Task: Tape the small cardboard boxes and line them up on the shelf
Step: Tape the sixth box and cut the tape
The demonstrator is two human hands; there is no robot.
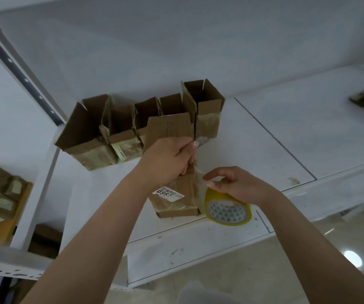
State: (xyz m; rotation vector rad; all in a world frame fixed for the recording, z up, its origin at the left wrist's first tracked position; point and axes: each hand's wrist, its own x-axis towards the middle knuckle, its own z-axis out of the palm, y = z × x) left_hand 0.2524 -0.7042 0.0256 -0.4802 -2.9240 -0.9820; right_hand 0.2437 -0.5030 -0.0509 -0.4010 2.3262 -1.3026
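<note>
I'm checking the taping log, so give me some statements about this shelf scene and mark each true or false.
1. The left hand grips a box. True.
2. The right hand holds a blue tape roll. False: the roll is yellow.
3. Open boxes stand in a row on the shelf. True.
4. The held box has no label. False: a white label is on it.

My left hand [169, 159] is raised ahead of me, forearm extended up from lower left, fingers and thumb curled in a firm grip, thumb uppermost. My right hand [235, 183] sits lower and to the right, forearm entering from lower right, wrist bent, thumb and forefinger pinched, remaining fingers curled downward.
</note>
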